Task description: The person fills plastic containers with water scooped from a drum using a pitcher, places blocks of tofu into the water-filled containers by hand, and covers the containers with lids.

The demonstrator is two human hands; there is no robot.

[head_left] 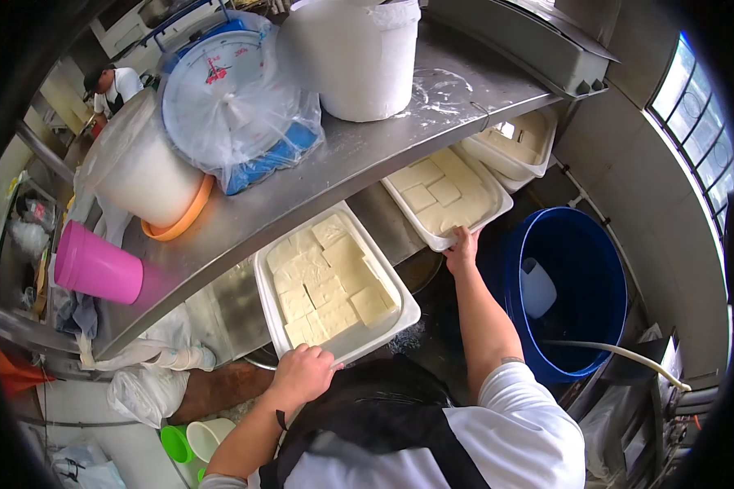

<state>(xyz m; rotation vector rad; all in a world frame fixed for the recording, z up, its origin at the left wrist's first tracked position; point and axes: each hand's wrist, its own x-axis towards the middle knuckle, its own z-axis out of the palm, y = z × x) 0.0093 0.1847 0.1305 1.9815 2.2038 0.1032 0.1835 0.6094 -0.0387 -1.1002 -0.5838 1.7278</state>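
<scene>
Two white plastic trays stand on the lower steel shelf, each with pale, soft-looking rectangular blocks in it. My left hand [305,374] is closed on the near rim of the left tray [412,314], whose front corner juts out past the shelf. The pale blocks [326,281] in it lie close together, some slightly overlapping. Further right, my right hand [462,248] grips the near edge of the second tray [497,213], with its thumb side up; part of its grip is hidden under the rim. More blocks [444,191] lie flat in that tray.
Behind the second tray are stacked white tubs [538,167]. A deep blue barrel [575,367] with a hose stands at right. The steel counter [351,155] overhead holds a bagged dial scale [228,90], white buckets [375,65] and a pink container [98,265]. Another person [122,85] is far left.
</scene>
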